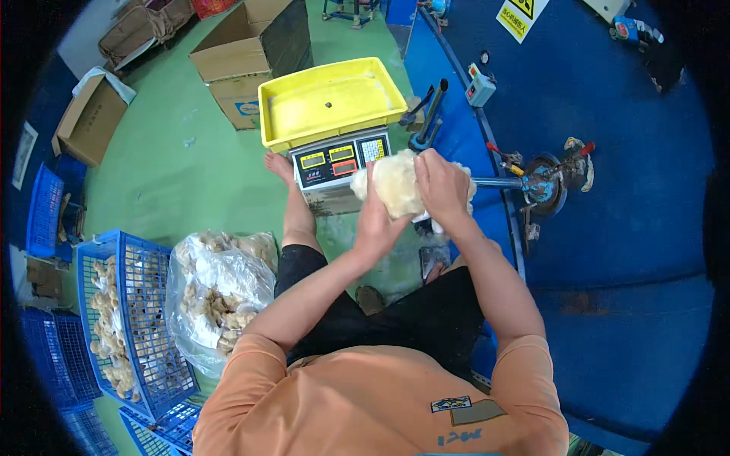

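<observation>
A cream, fluffy plush piece (398,186) is held between my two hands in front of the scale. My left hand (378,222) is closed on its left and lower side, with the fingers pointing up. My right hand (443,186) grips it from the right, the fingers curled over its top. A metal pipe (498,182) runs from the blue machine on the right toward the plush piece; its end is hidden behind my right hand and the plush. Just beyond stands a digital scale (327,169) bearing a shallow yellow tray (285,114) with a small dark object in it.
A blue crate (156,296) of tan plush pieces and a clear plastic bag (220,281) of similar pieces stand at my left. Cardboard boxes (236,91) sit farther off. The blue machine wall (593,235) fills the right side, with a control box (480,90) on it.
</observation>
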A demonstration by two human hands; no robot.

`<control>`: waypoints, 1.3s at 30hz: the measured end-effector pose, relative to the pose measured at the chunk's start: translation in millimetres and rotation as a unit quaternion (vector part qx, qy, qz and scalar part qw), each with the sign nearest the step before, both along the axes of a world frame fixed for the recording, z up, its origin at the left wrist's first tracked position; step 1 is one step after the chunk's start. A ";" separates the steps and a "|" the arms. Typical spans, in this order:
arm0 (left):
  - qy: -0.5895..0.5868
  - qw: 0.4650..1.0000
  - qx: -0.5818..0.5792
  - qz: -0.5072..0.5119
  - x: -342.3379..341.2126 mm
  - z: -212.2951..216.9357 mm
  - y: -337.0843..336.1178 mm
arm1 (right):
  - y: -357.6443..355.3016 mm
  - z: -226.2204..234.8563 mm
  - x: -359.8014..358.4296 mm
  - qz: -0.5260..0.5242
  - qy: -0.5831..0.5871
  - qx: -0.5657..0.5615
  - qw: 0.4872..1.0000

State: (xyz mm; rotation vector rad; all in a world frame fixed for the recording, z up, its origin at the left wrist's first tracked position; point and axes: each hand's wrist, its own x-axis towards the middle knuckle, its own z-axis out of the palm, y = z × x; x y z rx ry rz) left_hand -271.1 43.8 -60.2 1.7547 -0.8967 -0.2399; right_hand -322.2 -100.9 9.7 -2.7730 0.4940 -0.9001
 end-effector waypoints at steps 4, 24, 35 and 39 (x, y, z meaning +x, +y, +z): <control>0.017 1.000 0.001 -0.022 19.7 33.8 0.7 | 2.3 -0.1 6.2 -0.099 0.019 0.014 0.995; 0.068 0.986 -0.032 -0.150 38.9 55.3 -0.2 | -20.0 -51.1 -101.9 -0.058 -0.136 0.073 0.986; 0.068 0.990 0.041 -0.118 53.5 72.7 17.9 | -6.3 13.6 -62.8 -0.029 0.022 0.257 0.966; -0.154 0.986 0.010 -0.064 56.8 3.8 19.7 | 9.8 15.5 -37.7 -0.012 0.087 0.119 0.989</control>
